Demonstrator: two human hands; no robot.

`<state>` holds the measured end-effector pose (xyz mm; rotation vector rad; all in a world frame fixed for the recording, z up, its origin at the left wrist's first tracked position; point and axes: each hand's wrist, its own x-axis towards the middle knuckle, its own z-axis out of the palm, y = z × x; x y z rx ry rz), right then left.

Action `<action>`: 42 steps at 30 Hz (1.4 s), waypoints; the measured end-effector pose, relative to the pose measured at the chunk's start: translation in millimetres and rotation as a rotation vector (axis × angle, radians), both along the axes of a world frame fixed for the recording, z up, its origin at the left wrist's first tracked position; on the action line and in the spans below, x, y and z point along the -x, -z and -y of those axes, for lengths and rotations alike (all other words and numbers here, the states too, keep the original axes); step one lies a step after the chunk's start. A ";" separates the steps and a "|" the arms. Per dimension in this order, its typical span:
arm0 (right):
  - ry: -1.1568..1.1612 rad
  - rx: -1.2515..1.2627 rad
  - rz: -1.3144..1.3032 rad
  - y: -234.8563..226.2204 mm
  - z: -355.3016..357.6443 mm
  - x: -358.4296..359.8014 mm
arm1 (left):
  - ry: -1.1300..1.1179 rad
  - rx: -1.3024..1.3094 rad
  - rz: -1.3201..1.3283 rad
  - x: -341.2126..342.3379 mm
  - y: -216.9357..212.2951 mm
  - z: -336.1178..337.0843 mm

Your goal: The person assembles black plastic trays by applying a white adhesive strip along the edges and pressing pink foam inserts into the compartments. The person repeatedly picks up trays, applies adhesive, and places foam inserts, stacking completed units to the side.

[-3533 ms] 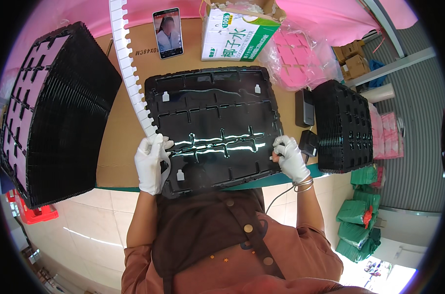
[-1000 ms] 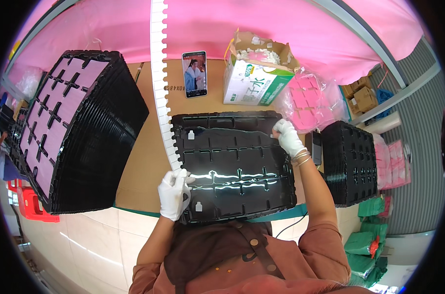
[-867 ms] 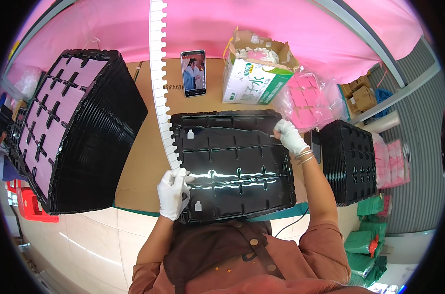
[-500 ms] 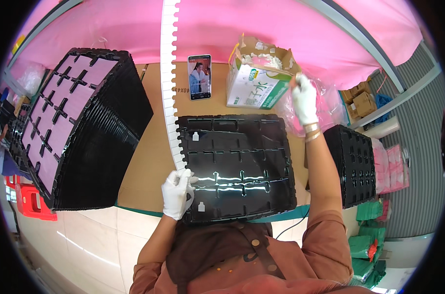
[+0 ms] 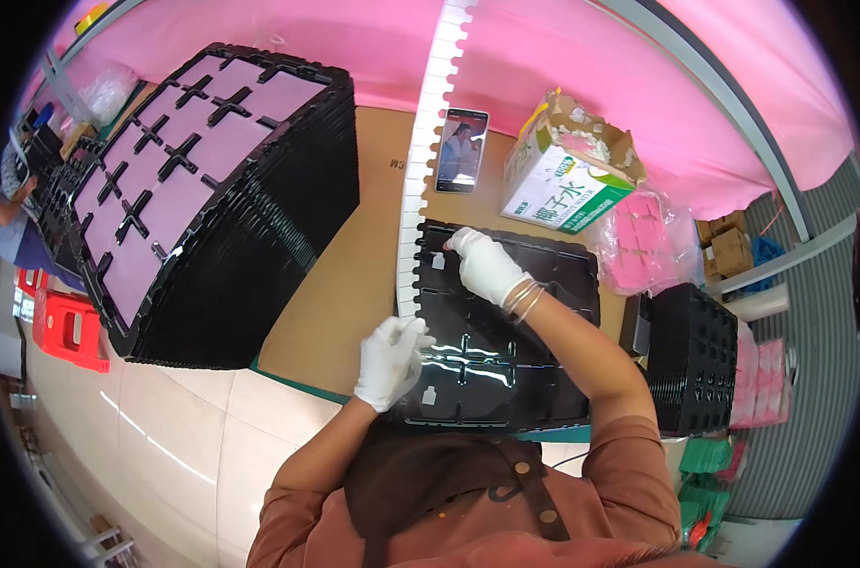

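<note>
My left hand (image 5: 388, 363), in a white glove, is closed with its fingertips together at the lower end of a white notched strip (image 5: 428, 128). This long strip runs up past the phone and out of the top of the view. Before me lies a black plastic tray (image 5: 544, 374) with molded ridges. Two small white bottle-shaped pieces lie in it, an upper piece (image 5: 438, 261) and a lower piece (image 5: 429, 396). My right hand (image 5: 490, 267), also gloved, reaches over the tray's far left corner. Its fingers are pressed together beside the upper piece; anything between them is hidden.
A tall stack of black trays (image 5: 250, 222) with pink inserts stands at left, a smaller stack (image 5: 695, 360) at right. Behind are a propped phone (image 5: 461, 151), an open carton (image 5: 553, 185) with white scraps and pink material in clear plastic (image 5: 643, 241). A red stool (image 5: 70, 327) is at far left.
My right hand has come from beside the carton to the tray's far left corner. The left hand stays at the strip's lower end. The whole view has shifted.
</note>
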<state>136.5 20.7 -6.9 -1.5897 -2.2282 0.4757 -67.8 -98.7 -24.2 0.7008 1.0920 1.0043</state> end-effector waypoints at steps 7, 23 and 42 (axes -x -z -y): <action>0.122 0.366 -0.002 -10.8 -8.8 8.7 | 0.073 0.052 0.009 4.7 -4.0 -1.3; 0.204 0.075 -0.076 14.4 -1.7 22.4 | 0.079 0.023 0.011 4.7 4.9 -2.8; 0.503 -0.774 0.257 -138.7 -45.0 -127.8 | 0.066 -0.001 0.049 2.9 -4.3 -3.3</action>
